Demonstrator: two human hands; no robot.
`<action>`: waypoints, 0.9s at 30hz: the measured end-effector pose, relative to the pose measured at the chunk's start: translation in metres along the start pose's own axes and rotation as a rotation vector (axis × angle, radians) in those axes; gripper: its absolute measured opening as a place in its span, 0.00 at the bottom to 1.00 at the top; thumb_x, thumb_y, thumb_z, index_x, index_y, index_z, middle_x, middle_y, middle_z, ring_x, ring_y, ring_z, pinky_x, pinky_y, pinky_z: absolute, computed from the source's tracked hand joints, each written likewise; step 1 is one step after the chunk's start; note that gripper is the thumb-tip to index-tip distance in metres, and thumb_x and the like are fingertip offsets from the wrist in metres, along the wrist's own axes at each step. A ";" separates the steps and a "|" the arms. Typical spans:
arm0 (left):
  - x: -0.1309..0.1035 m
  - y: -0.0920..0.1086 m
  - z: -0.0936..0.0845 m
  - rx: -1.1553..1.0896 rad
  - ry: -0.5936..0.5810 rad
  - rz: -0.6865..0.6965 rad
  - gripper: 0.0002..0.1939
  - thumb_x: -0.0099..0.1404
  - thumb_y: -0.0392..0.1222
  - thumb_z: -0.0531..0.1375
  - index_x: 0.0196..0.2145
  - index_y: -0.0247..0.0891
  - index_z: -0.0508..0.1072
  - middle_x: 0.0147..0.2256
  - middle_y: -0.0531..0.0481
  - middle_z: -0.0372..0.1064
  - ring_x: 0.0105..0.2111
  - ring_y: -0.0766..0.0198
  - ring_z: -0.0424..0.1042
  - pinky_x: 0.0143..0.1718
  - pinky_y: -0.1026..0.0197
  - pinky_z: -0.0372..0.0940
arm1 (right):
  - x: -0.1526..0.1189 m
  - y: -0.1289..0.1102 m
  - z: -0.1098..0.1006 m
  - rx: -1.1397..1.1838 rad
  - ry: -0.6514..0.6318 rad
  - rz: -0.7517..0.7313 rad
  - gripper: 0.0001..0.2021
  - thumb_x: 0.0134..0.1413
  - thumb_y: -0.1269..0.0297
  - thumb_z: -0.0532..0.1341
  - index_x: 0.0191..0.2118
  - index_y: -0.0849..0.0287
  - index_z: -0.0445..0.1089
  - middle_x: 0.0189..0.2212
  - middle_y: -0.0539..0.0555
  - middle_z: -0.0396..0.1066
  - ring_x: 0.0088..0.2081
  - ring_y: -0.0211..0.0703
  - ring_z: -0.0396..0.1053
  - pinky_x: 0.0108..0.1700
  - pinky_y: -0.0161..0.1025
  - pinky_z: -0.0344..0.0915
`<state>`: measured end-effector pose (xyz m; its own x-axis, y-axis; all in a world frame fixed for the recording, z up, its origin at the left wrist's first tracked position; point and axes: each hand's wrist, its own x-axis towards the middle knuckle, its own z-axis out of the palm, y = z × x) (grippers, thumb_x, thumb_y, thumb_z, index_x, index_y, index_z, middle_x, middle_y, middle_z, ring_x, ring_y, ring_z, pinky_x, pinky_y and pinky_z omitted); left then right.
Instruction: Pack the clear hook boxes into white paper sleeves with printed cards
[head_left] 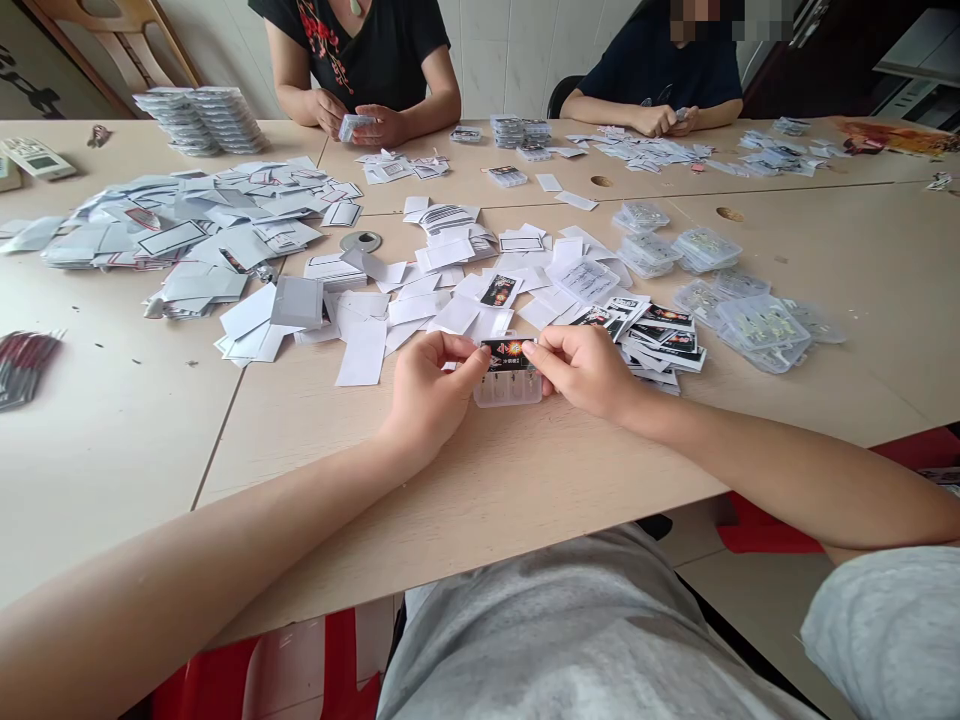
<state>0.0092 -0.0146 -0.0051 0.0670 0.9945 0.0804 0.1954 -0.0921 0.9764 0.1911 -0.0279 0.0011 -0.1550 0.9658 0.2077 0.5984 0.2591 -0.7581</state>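
Observation:
Just above the table's near side, a small clear plastic box [508, 390] with compartments is held between my two hands. A black printed label card [505, 356] with an orange burst covers its upper part. My left hand [439, 385] is closed, thumb and fingers pinching the left end of the card and box. On the other end, my right hand [577, 368] pinches the card's upper right corner, its fingers behind the box. Small dark pieces show inside the compartments. Black-and-white printed cards [660, 340] lie piled beyond my right hand.
Scattered white cards [420, 300] cover the table ahead, with a larger heap [202, 220] at left. Filled clear boxes [757, 325] are stacked at right. A tape roll [361, 242] lies among the cards. Two people sit opposite, handling small items beside stacked packs [202, 120].

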 end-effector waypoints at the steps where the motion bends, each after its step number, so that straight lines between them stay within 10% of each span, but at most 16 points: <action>1: 0.000 0.000 0.000 -0.005 0.000 -0.003 0.11 0.54 0.45 0.64 0.24 0.36 0.69 0.26 0.51 0.67 0.26 0.68 0.65 0.28 0.65 0.60 | 0.000 0.000 0.000 0.001 -0.001 0.001 0.17 0.57 0.60 0.55 0.18 0.58 0.58 0.14 0.49 0.62 0.20 0.36 0.60 0.26 0.36 0.53; 27: 0.000 0.000 0.001 0.020 -0.006 0.010 0.11 0.54 0.44 0.64 0.24 0.36 0.68 0.25 0.51 0.67 0.26 0.68 0.65 0.28 0.65 0.60 | 0.000 0.000 0.000 0.001 0.008 -0.013 0.17 0.57 0.61 0.55 0.18 0.59 0.58 0.13 0.49 0.62 0.19 0.35 0.60 0.24 0.36 0.52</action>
<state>0.0104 -0.0151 -0.0049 0.0744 0.9933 0.0889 0.2146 -0.1031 0.9713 0.1905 -0.0280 0.0012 -0.1567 0.9623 0.2221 0.5959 0.2715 -0.7558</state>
